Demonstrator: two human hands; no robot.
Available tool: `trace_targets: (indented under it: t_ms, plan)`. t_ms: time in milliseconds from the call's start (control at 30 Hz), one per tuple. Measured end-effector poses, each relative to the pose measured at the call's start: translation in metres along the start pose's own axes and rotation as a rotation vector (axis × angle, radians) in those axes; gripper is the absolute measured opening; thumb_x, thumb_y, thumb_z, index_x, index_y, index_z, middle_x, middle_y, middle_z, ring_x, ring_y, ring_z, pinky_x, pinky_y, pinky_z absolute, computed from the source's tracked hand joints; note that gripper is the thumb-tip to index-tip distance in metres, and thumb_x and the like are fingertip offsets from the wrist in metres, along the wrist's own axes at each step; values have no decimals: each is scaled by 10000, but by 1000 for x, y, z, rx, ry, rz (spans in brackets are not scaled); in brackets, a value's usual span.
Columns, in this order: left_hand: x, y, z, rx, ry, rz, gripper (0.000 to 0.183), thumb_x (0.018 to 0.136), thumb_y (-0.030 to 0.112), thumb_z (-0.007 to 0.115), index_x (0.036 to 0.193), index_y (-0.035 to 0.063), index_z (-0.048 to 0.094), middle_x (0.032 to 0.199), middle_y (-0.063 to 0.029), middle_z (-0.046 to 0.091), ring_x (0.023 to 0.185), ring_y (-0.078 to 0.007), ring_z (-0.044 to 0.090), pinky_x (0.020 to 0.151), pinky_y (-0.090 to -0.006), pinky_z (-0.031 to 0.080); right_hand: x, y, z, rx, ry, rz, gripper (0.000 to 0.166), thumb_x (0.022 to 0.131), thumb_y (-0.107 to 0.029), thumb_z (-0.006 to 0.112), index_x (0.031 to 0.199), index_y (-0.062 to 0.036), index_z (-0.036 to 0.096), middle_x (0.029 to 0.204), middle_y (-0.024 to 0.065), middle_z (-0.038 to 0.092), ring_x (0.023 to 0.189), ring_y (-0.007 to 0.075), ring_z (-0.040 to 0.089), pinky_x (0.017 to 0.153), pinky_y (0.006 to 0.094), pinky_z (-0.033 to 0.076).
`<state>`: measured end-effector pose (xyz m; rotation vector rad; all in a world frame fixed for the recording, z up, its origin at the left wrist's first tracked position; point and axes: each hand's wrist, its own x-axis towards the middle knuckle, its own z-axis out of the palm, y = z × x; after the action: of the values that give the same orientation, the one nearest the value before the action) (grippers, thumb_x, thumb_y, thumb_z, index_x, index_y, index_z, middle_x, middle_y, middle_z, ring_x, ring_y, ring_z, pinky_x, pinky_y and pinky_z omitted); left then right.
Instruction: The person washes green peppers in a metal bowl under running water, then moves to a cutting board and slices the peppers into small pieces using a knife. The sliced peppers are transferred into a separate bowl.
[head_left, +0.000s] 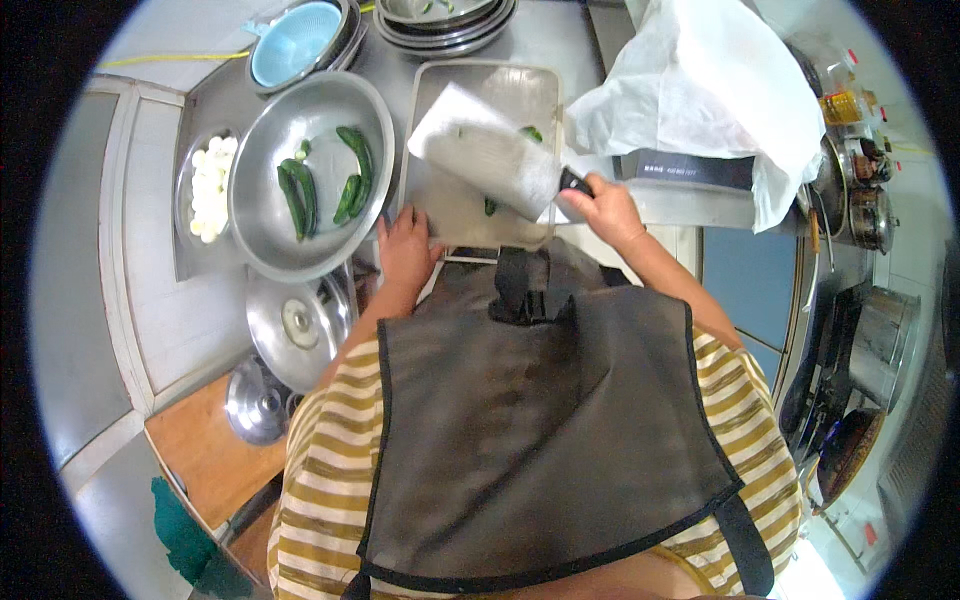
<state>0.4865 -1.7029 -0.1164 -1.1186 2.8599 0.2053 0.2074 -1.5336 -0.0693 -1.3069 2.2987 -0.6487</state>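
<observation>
My right hand grips the black handle of a wide-bladed cleaver, whose blade is tilted above a rectangular cutting board. Green vegetable pieces show on the board past the blade's edges; what lies under the blade is hidden. My left hand rests at the board's near left edge, fingers somewhat spread, with nothing seen in it. Left of the board, a large steel bowl holds several long green cucumbers and a small cut piece.
An oval dish of peeled white bulbs or eggs is at the far left. A blue colander and stacked steel bowls stand behind. White cloth drapes over something at right. Steel lids lie below the large bowl.
</observation>
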Motion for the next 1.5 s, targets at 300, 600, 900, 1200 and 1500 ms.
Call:
trace_targets:
  t_ms: [300, 600, 900, 1200, 1500]
  plan:
    - [-3, -2, -3, 65, -59, -7, 662, 702, 393, 716, 1226, 55, 494, 1330, -134, 445, 1190, -264, 465, 1060, -537, 206, 8, 1, 10, -200, -244, 215, 663, 829, -641, 447, 942, -8, 613, 772, 210, 646, 741, 369, 637, 645, 431, 506]
    - [2, 3, -9, 20, -125, -36, 674, 717, 361, 713, 1264, 49, 472, 1345, -143, 424, 1214, -260, 437, 1067, -532, 187, 21, 29, 14, -143, -169, 346, 720, 812, -669, 439, 949, 15, 620, 808, 243, 642, 793, 381, 630, 698, 448, 495]
    - [20, 12, -17, -57, -4, 85, 611, 724, 391, 700, 1191, 44, 514, 1260, -153, 467, 1162, -280, 461, 1012, -508, 287, 10, 32, 17, -67, -105, 416, 723, 821, -657, 438, 958, 26, 630, 864, 259, 639, 865, 379, 621, 769, 430, 481]
    - [102, 85, -3, -359, -41, 151, 649, 744, 243, 667, 1298, 65, 381, 1153, -170, 465, 1041, -358, 502, 866, -461, 453, -1, -2, -30, 688, 210, 194, 299, 804, -218, 667, 983, 6, 584, 765, 71, 625, 682, 97, 574, 586, 248, 479]
    - [97, 40, 4, -339, -71, 83, 605, 755, 157, 633, 1305, 113, 385, 1142, -156, 474, 1071, -357, 494, 870, -472, 450, -2, 7, -28, 159, 364, 18, 414, 835, -287, 630, 1145, -38, 511, 749, 122, 594, 659, 194, 586, 630, 333, 482]
